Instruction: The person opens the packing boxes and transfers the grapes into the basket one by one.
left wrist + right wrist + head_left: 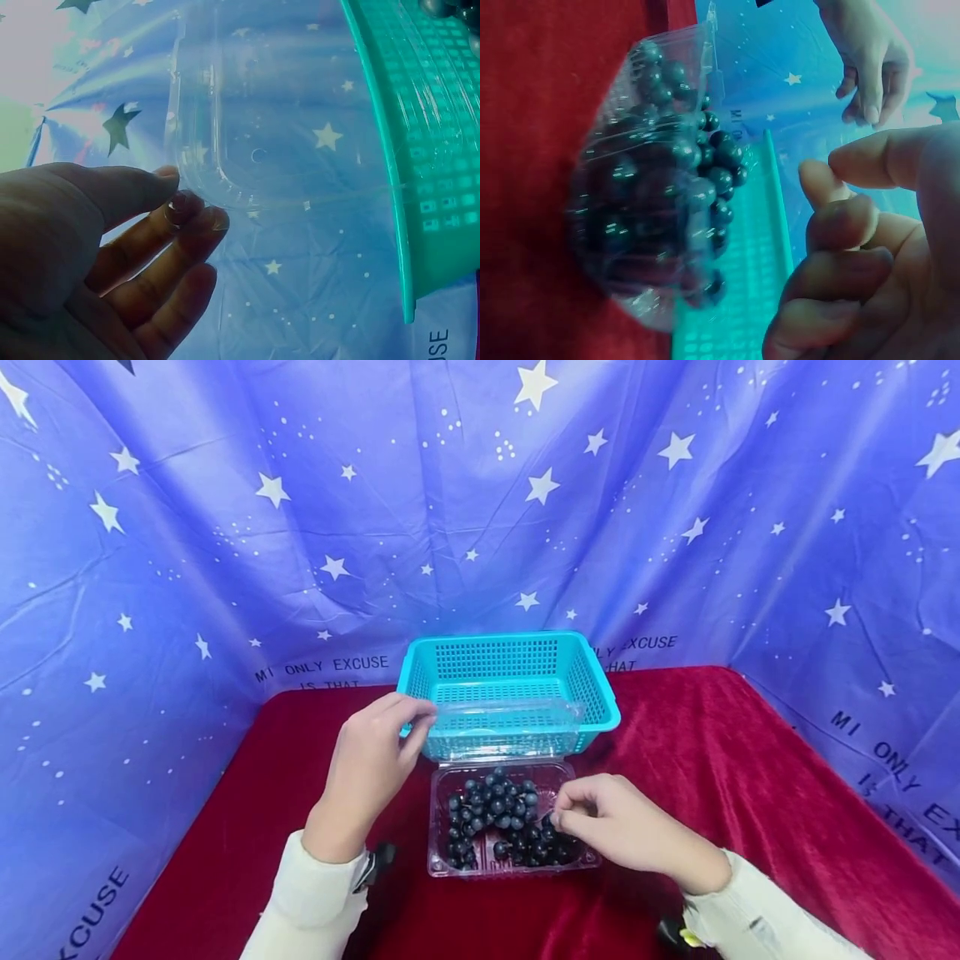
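Observation:
A clear plastic clamshell box (438,857) of dark grapes (497,806) sits on the red cloth in the head view. Its see-through lid (217,127) is raised at the back, in front of the basket. My left hand (372,752) pinches a corner of that lid between thumb and fingertips. Over the box's right side hovers my right hand (622,822), close to the grapes. In the right wrist view its fingers (832,277) are loosely curled, the thumb near the index finger, and I see nothing held there.
A turquoise plastic basket (611,714) with perforated walls stands just behind the box, with no fruit visible inside. Red velvet cloth (735,777) covers the table. A blue star-patterned curtain (450,510) hangs behind and at both sides.

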A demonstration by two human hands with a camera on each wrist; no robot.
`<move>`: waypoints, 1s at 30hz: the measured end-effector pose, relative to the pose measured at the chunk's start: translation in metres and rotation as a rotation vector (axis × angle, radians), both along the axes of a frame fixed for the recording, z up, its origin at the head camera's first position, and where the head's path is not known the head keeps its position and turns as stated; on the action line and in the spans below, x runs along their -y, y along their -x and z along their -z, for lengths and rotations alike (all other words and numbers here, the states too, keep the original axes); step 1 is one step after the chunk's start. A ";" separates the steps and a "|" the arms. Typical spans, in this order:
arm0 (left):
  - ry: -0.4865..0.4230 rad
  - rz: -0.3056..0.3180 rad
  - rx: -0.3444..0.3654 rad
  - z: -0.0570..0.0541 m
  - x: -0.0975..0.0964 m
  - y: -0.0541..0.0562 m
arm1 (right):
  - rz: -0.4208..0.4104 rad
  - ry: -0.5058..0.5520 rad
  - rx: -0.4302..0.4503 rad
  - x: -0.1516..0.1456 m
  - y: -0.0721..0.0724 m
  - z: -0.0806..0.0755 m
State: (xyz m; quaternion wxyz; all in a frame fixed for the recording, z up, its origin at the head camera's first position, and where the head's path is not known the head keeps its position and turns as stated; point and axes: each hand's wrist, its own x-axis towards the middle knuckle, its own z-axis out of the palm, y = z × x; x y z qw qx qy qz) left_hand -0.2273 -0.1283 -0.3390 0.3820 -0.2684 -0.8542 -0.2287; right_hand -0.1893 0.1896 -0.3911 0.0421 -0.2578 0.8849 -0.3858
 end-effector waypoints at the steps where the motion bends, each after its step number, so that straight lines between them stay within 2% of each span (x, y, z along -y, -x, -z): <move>1: -0.006 0.003 0.005 0.000 0.000 0.000 | -0.007 -0.009 -0.001 0.004 0.003 -0.003; 8: -0.043 0.004 0.026 0.001 0.003 -0.001 | -0.055 -0.063 0.043 0.033 0.025 -0.019; 14: -0.044 -0.008 0.046 0.000 0.004 -0.003 | -0.069 -0.117 0.024 0.051 0.035 -0.023; 18: -0.036 -0.013 0.053 -0.001 0.003 -0.004 | -0.075 -0.146 -0.007 0.057 0.039 -0.022; 27: -0.029 -0.021 0.081 -0.001 0.001 -0.007 | -0.143 -0.258 -0.135 0.073 0.049 -0.017; 30: -0.027 -0.020 0.084 -0.001 0.001 -0.007 | -0.164 -0.292 -0.148 0.082 0.053 -0.016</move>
